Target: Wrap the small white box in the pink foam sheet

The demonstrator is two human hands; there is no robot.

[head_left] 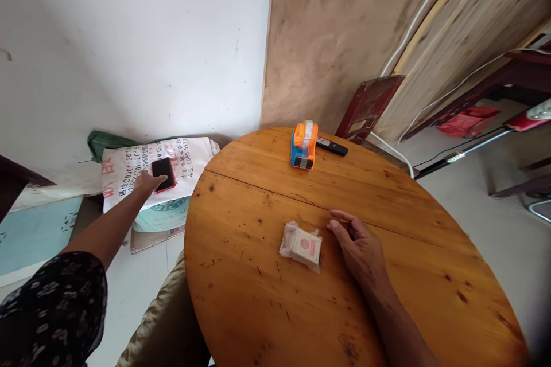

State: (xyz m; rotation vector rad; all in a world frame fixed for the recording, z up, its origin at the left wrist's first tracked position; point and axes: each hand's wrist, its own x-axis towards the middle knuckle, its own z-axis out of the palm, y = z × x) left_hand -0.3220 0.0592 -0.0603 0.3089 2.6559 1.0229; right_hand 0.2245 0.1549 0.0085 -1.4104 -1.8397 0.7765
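Observation:
My left hand (147, 182) reaches out to the left and grips a smartphone (163, 173) with a dark screen and a red edge. The thumb lies over the phone's front, and the other fingers are mostly hidden. Beneath the phone is a white printed sack (196, 155). On the round wooden table (241, 206) rests my right hand (357, 246), holding nothing, its index finger and thumb stretched out and the others loosely curled. Just left of its fingertips, apart from them, lies a small white box (307, 245) with red print, partly in crumpled clear plastic.
Toward the table's far edge stands an orange and blue tape dispenser (303, 146), beside a long black object (332, 146) with a grey panel. A dark red wooden chair (365, 106) is behind the table. White cable (408, 40) runs along the wooden wall.

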